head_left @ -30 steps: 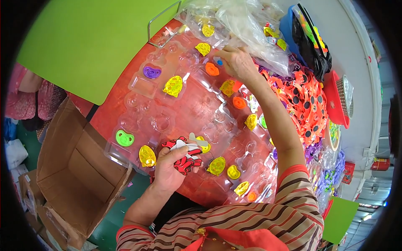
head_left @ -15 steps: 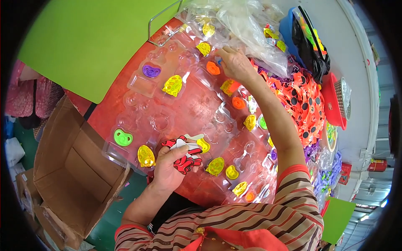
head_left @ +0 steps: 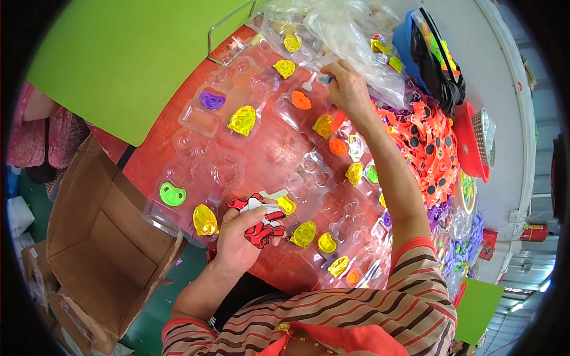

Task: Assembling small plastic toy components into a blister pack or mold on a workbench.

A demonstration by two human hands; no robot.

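My left hand [head_left: 238, 237] is closed round a bunch of red-and-white flat toy pieces [head_left: 261, 228] with dark outlines. Just beyond it, a yellow toy pacifier [head_left: 286, 205] lies in a clear plastic blister tray [head_left: 309, 204]. Across the table, my right hand [head_left: 349, 86] has its fingers bent together at the clear trays. A small blue bit [head_left: 325, 79] shows at its fingertips; what it is cannot be made out. Beside those fingertips lies a small white spoon-shaped piece [head_left: 309, 82]. An orange toy pacifier [head_left: 301, 100] sits just nearer to me.
More clear trays cover the red table [head_left: 279, 145], with yellow pieces [head_left: 242, 120], a purple pacifier [head_left: 212, 100] and a green pacifier [head_left: 172, 194]. Red pieces with black dots [head_left: 424, 148] are heaped at right. Clear bags [head_left: 338, 29] lie behind; an open carton [head_left: 107, 243] stands left.
My right hand has shifted a little to the right, and the blue bit has shifted with it. The white spoon-shaped piece now shows beside the fingers. My left hand keeps its hold.
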